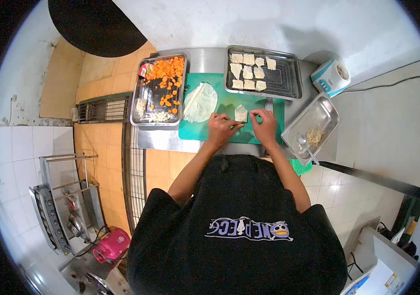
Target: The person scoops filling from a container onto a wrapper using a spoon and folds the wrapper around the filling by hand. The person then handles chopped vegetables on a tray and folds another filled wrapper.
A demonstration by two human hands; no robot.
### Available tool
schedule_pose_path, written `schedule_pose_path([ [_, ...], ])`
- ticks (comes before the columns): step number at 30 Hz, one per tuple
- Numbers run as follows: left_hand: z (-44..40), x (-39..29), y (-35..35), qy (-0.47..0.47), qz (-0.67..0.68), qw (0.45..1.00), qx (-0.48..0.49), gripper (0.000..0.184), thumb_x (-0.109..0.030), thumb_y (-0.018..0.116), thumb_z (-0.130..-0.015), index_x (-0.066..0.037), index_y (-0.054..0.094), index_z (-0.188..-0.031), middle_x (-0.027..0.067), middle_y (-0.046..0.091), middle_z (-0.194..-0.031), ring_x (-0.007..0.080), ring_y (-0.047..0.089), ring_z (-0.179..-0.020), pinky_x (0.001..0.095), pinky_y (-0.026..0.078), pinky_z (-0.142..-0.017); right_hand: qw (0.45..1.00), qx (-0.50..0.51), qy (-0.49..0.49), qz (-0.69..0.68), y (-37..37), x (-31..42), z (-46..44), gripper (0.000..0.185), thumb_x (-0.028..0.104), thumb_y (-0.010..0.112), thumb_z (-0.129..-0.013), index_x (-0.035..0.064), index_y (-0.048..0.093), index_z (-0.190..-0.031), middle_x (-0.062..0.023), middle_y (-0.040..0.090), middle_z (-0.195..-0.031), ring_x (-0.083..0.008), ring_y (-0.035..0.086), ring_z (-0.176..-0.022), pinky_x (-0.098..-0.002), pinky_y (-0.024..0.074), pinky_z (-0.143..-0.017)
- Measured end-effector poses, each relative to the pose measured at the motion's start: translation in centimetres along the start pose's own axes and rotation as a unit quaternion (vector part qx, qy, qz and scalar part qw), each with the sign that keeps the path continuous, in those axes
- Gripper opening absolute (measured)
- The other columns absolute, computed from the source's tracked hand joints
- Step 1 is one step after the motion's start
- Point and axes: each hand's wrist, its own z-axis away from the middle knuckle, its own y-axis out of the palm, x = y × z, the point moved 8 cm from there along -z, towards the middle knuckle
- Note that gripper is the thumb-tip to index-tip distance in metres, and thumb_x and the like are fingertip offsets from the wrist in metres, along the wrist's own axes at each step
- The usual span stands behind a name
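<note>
A small pale folded wrapper (pixel 240 113) lies on the green cutting board (pixel 197 132). My left hand (pixel 222 129) is closed in a pinch at its lower left edge. At the wrapper's right edge is my right hand (pixel 263 125), its thumb and fingertips drawn together; what they hold, if anything, is too small to make out. On the board's left part rest thin, whitish round wrapper sheets (pixel 201 102), one edge folded over. Behind the board, a metal tray (pixel 283 81) bears rows of similar pale square parcels (pixel 248 72).
Left of the board stands a tray (pixel 133 110) with sliced carrots (pixel 168 71) and pale chopped pieces (pixel 160 117). On the right, a metal pan (pixel 327 110) contains shredded filling (pixel 314 135) and a spoon (pixel 308 147). A tissue roll dispenser (pixel 329 78) is by the wall.
</note>
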Motion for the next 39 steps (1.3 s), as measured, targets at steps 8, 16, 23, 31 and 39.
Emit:
schedule_pose_path([
  [8, -1.1, 0.5, -1.0, -0.035, 0.116, 0.987, -0.11, 0.005, -0.019, 0.085, -0.083, -0.017, 0.081, -0.086, 0.0027, 0.074, -0.072, 0.0256, 0.07, -0.067, 0.0389, 0.051, -0.057, 0.997, 0.027, -0.07, 0.009, 0.5, 2.8, -0.5, 0.009, 0.021, 0.077, -0.091, 0.0152, 0.075, -0.098, -0.0027, 0.071, -0.094, -0.0291, 0.063, -0.095, -0.0445, 0.0467, -0.084],
  [16, -0.4, 1.5, -0.8, -0.107, 0.07, 0.991, 0.039, 0.004, -0.02, 0.081, -0.088, -0.017, 0.083, -0.089, 0.0038, 0.078, -0.083, 0.0266, 0.073, -0.068, 0.0404, 0.055, -0.058, 0.997, 0.006, -0.076, 0.003, 0.2, 2.5, -0.9, 0.007, 0.021, 0.076, -0.091, 0.0156, 0.074, -0.095, -0.0034, 0.069, -0.091, -0.0292, 0.062, -0.094, -0.044, 0.0462, -0.085],
  [23, 0.2, 2.8, -0.2, -0.122, 0.069, 0.99, -0.004, 0.01, -0.028, 0.082, -0.089, -0.018, 0.083, -0.088, 0.0029, 0.078, -0.081, 0.0277, 0.072, -0.064, 0.0402, 0.054, -0.056, 0.998, 0.009, -0.059, 0.0, 0.4, 2.3, -1.0, 0.007, 0.021, 0.076, -0.092, 0.0155, 0.074, -0.096, -0.0036, 0.069, -0.092, -0.0293, 0.062, -0.095, -0.0438, 0.0457, -0.085],
  [31, 0.2, 3.1, 0.6, -0.135, 0.121, 0.983, 0.006, 0.011, -0.028, 0.082, -0.09, -0.018, 0.083, -0.09, 0.0074, 0.077, -0.077, 0.0288, 0.071, -0.06, 0.0403, 0.053, -0.055, 0.998, 0.021, -0.06, -0.01, 1.3, 3.2, -0.5, 0.009, 0.021, 0.078, -0.091, 0.0162, 0.076, -0.098, -0.0013, 0.072, -0.097, -0.0283, 0.062, -0.096, -0.0437, 0.0457, -0.086],
  [39, 0.8, 3.8, -0.1, -0.15, 0.081, 0.984, 0.044, 0.013, -0.029, 0.08, -0.092, -0.016, 0.084, -0.093, 0.0084, 0.078, -0.081, 0.0292, 0.071, -0.061, 0.0412, 0.054, -0.056, 0.996, 0.026, -0.01, 0.085, 0.3, 0.8, 0.6, 0.017, 0.025, 0.076, -0.093, 0.0173, 0.076, -0.108, -0.0026, 0.072, -0.106, -0.0288, 0.061, -0.107, -0.0444, 0.0438, -0.094],
])
